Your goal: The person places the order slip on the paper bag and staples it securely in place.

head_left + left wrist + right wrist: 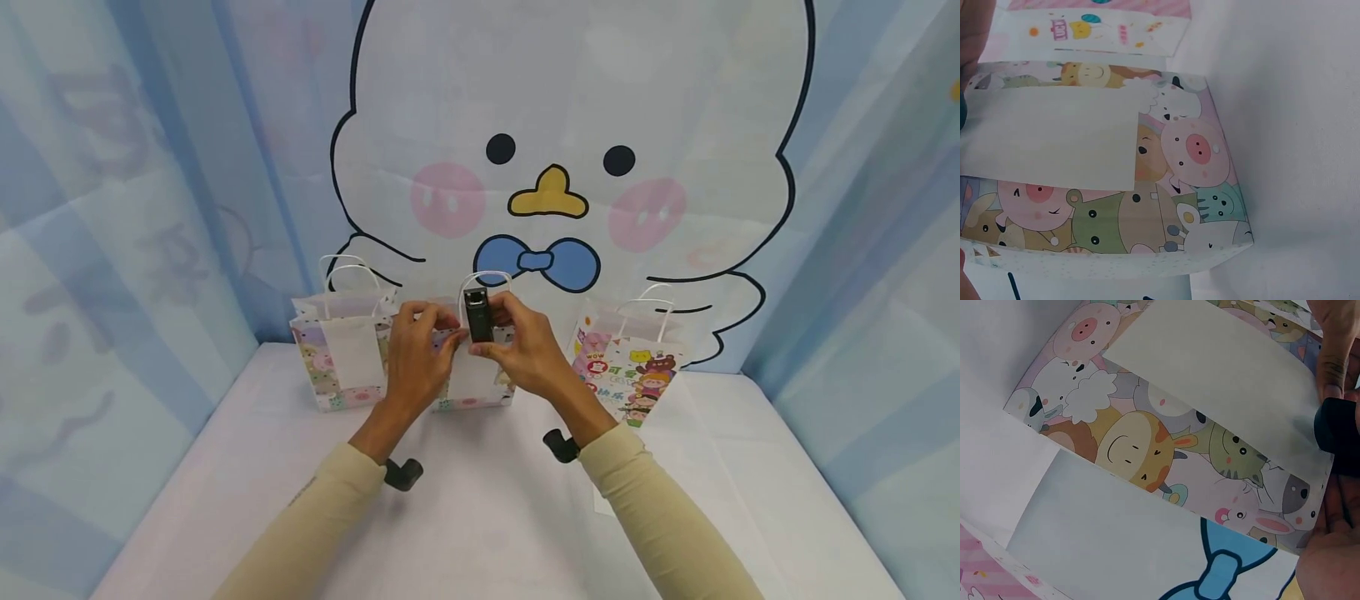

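Note:
The middle paper gift bag (507, 377) stands upright, printed with cartoon animals and fitted with a white cord handle. A blank white paper slip (1054, 134) lies over its front. My right hand (528, 346) grips a small black stapler-like tool (478, 315) at the bag's top edge. In the right wrist view that black tool (1338, 425) meets the end of the slip. From the left, my left hand (420, 350) pinches the top edge of the bag with thumb and fingertips. The hands partly cover the bag's top.
To the left stands a similar gift bag (311, 354) with a white slip on its front. A colourful gift bag (622, 367) with cartoon figures and lettering is at the right. Part of a white sheet (602, 503) shows beside my right sleeve. Printed curtains surround the white table (480, 533).

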Tool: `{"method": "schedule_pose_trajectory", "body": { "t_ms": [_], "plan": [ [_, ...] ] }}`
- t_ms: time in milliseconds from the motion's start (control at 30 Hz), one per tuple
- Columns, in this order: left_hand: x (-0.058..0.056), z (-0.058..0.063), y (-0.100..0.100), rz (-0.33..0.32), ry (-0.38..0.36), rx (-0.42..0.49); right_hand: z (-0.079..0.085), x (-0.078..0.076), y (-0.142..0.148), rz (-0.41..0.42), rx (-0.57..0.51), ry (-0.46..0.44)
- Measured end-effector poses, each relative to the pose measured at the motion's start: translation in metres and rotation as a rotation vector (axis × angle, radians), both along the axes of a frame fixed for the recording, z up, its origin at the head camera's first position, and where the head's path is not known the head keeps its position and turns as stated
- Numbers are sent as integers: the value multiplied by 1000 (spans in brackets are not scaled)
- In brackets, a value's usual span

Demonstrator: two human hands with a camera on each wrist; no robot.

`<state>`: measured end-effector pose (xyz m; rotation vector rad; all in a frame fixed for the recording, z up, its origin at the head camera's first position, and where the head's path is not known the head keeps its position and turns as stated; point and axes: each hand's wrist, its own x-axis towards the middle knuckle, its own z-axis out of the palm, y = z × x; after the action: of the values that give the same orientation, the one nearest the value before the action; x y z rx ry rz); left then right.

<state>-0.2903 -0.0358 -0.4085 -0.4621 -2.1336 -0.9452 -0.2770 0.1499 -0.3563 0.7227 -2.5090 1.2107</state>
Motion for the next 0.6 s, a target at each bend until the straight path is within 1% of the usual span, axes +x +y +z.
{"method": "schedule_pose_trajectory", "body": {
  "t_ms": [200, 333, 433, 500, 600],
  "plan": [
    [0, -2, 1, 2, 13, 14, -3, 0, -3, -27, -39, 43],
    [0, -3, 1, -1, 18, 10, -6, 3, -6, -66, -72, 77],
    [0, -3, 0, -9, 21, 1, -7, 4, -7, -91, -73, 89],
    [1, -3, -1, -10, 28, -3, -6, 4, -6, -82, -54, 85],
    [0, -2, 0, -14, 44, -9, -3, 5, -1, -47, -36, 63]
  ]
}}
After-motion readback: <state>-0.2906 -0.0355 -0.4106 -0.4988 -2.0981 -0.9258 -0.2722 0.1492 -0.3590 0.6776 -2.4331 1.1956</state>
